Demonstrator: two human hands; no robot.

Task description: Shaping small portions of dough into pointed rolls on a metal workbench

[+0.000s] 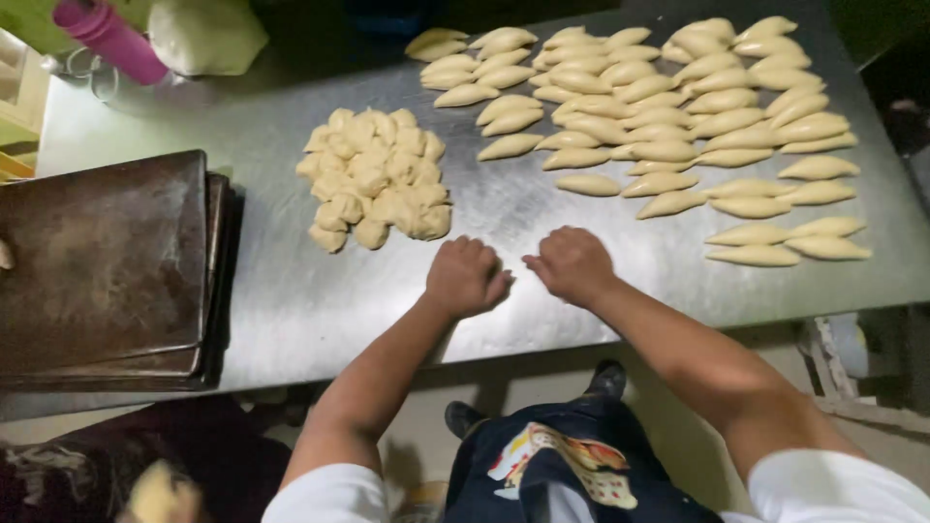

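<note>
Table: steel worktop (291,300), dark baking trays (102,261) stacked at your left.
Left hand (467,276): curled knuckles-up, pressing down; likely a dough piece beneath, hidden.
Right hand (573,263): the same, close beside.
Dough: raw lump pile (376,176) ahead-left, shaped pieces (678,116) ahead-right.
Risk: your right forearm could brush the nearest shaped rows.

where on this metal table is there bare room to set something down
Bare steel lies between the stacked dark trays and the pile of dough lumps, and along the near table edge beside the left hand. Right of the right hand, shaped dough pieces crowd it.
</note>
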